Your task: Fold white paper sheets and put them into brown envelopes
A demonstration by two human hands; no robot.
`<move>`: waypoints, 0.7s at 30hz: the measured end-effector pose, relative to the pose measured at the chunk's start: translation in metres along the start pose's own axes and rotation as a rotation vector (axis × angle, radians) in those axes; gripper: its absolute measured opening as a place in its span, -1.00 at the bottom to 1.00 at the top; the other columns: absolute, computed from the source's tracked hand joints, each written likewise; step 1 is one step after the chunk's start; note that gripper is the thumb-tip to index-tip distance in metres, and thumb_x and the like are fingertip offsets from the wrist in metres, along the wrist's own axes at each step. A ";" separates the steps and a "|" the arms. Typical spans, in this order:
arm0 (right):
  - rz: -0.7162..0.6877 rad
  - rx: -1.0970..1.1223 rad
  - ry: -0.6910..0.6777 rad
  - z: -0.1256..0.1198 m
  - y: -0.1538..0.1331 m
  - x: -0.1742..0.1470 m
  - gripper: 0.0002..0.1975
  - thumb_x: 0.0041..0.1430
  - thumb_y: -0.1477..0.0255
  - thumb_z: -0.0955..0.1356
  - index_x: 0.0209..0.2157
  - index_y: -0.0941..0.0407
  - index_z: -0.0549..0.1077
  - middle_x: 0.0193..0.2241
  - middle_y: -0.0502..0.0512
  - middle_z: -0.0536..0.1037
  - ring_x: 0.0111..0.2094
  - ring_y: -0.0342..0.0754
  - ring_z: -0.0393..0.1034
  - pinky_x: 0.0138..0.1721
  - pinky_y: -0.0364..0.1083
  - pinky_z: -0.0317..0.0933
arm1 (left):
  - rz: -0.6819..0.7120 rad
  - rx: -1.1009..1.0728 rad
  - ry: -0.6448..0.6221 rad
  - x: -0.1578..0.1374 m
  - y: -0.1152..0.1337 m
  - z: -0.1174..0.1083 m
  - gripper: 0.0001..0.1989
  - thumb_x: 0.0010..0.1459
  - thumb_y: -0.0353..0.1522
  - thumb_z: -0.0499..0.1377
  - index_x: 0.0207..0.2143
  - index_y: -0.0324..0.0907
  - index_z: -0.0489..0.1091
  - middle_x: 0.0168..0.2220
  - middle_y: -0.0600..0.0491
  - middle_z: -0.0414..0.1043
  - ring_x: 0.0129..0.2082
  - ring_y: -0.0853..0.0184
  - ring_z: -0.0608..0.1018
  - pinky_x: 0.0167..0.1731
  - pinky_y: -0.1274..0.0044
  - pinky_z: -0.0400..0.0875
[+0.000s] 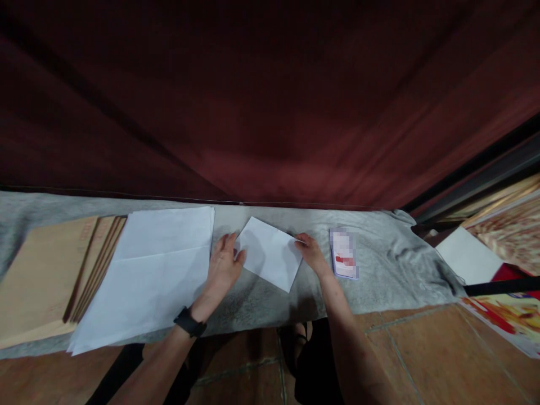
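Observation:
A folded sheet of white paper (270, 253) lies at a slant on the grey cloth in front of me. My left hand (225, 264), with a black watch on its wrist, is at the sheet's left edge, thumb over the paper and fingers curled beside it. At the opposite edge, my right hand (311, 251) has its fingertips on the upper right corner. Left of my left hand is a stack of large white sheets (156, 270) with a crease across the top one. To the right of my right hand is a small printed packet (345, 254), partly blurred out.
Several brown paper envelopes (42, 275) overlap at the far left. Grey cloth (388, 264) covers the narrow surface, backed by a dark red panel (270, 112). At right are a black bar, a white sheet (469, 256) and a colourful printed box (510, 320). Tiled floor (422, 349) lies below.

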State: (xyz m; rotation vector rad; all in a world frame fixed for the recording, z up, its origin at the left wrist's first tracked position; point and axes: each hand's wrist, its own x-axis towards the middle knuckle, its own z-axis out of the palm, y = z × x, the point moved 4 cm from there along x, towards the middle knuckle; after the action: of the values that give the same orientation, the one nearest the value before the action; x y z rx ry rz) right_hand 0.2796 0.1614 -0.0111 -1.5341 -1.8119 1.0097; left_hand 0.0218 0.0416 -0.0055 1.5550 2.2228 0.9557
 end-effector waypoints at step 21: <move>-0.367 -0.126 -0.039 0.113 -0.068 -0.081 -0.43 0.55 0.31 -0.02 0.41 0.17 0.20 0.34 0.17 0.36 0.36 -0.11 0.23 0.36 -0.03 0.18 | 0.280 0.116 -0.038 -0.024 0.029 0.017 -0.44 0.34 -0.45 -0.07 0.37 -0.22 0.18 0.37 -0.19 0.23 0.37 0.15 0.31 0.33 0.26 0.27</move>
State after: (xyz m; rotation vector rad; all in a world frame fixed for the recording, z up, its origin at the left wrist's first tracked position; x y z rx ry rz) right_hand 0.1662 0.0561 -0.0146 -1.1926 -2.1191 0.7656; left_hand 0.0620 0.0319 -0.0028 1.9584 2.1056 0.8722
